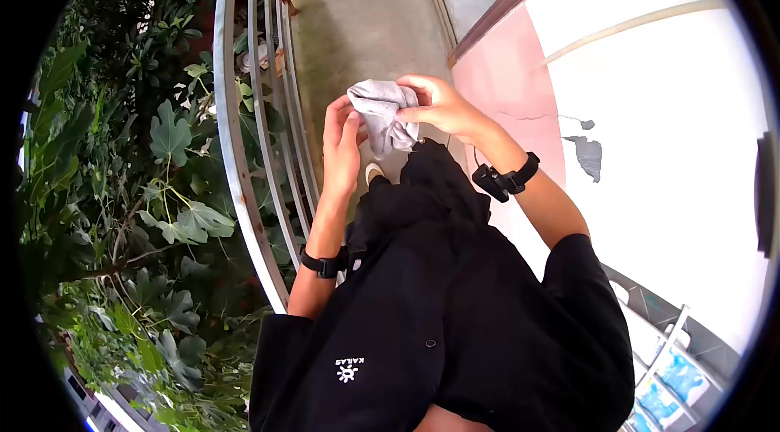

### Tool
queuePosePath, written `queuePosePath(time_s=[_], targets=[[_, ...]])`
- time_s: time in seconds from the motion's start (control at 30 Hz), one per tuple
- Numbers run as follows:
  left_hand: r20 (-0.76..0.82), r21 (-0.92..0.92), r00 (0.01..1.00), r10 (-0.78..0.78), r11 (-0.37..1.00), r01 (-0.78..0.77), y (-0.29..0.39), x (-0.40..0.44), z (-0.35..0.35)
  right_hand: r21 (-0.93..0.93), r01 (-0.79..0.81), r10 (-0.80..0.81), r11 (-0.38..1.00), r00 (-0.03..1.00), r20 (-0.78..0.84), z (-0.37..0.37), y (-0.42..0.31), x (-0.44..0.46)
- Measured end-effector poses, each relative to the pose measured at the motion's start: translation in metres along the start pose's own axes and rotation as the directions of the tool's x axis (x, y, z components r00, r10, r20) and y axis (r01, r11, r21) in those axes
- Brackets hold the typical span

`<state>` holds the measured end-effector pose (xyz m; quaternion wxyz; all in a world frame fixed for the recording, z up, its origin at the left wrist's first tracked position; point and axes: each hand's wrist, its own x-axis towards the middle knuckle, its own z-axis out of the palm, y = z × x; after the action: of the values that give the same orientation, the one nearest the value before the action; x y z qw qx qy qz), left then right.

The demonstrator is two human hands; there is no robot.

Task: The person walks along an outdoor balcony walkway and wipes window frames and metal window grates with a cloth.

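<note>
A light grey, crumpled piece of fabric (380, 111) is held up in front of my body, between both hands. It looks soft and folded over, perhaps a sock, but its exact kind does not show clearly. My left hand (341, 144) grips its left side, with the thumb on the near face and the fingers curled behind. From the right, my right hand (443, 107) pinches it, thumb in front and fingers over the top edge. A lower fold of the fabric hangs between the hands.
A metal railing (244, 156) runs along my left, with leafy plants (171, 136) beyond it. Below lies the concrete floor (357, 18). On the right stands a white and pink wall (650, 107), near a doorway. Blue-and-white packages (681, 375) sit at lower right.
</note>
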<state>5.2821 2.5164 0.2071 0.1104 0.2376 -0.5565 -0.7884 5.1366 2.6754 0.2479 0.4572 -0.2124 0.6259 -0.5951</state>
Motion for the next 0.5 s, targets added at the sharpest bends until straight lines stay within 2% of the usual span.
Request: queuePosePath(time_s=[0.1,0.17,0.2,0.23,0.3,0.37,0.4,0.47,0.5], targets=[[0.053,-0.054,0.997,-0.058,0.997,0.061,0.007,0.047,0.006,0.083,-0.057,0.061,0.995,0.997,-0.048,-0.023,-0.009,0.046],[0.179,-0.013,0.982,0.060,0.998,-0.059,0.017,0.084,0.016,0.095,-0.046,0.049,0.994,0.998,-0.030,-0.040,-0.021,0.080],[0.210,-0.042,0.977,-0.030,0.998,0.040,0.022,0.102,0.020,0.080,-0.056,0.059,0.995,0.998,-0.036,-0.050,-0.023,0.098],[0.194,-0.040,0.981,-0.023,0.999,0.031,0.025,0.126,0.023,0.066,-0.062,0.065,0.996,0.997,-0.041,-0.064,-0.026,0.119],[0.069,-0.200,0.991,-0.112,0.972,0.124,0.028,0.180,0.027,0.065,-0.037,0.038,0.997,0.999,-0.015,-0.099,-0.028,0.168],[0.018,-0.288,0.973,-0.228,0.931,0.223,0.042,0.236,0.021,0.288,0.049,0.003,0.956,0.984,-0.178,-0.132,-0.045,0.214],[0.050,-0.266,0.974,-0.219,0.937,0.225,0.050,0.265,0.018,0.343,0.002,0.069,0.939,0.979,-0.194,-0.154,-0.051,0.238],[0.042,-0.249,0.977,-0.209,0.945,0.213,0.072,0.314,0.024,0.341,0.007,0.042,0.940,0.990,-0.138,-0.193,-0.036,0.295],[0.045,-0.162,0.981,-0.187,0.968,0.192,0.079,0.340,0.027,0.340,0.027,0.016,0.940,0.992,-0.122,-0.211,-0.035,0.322]])
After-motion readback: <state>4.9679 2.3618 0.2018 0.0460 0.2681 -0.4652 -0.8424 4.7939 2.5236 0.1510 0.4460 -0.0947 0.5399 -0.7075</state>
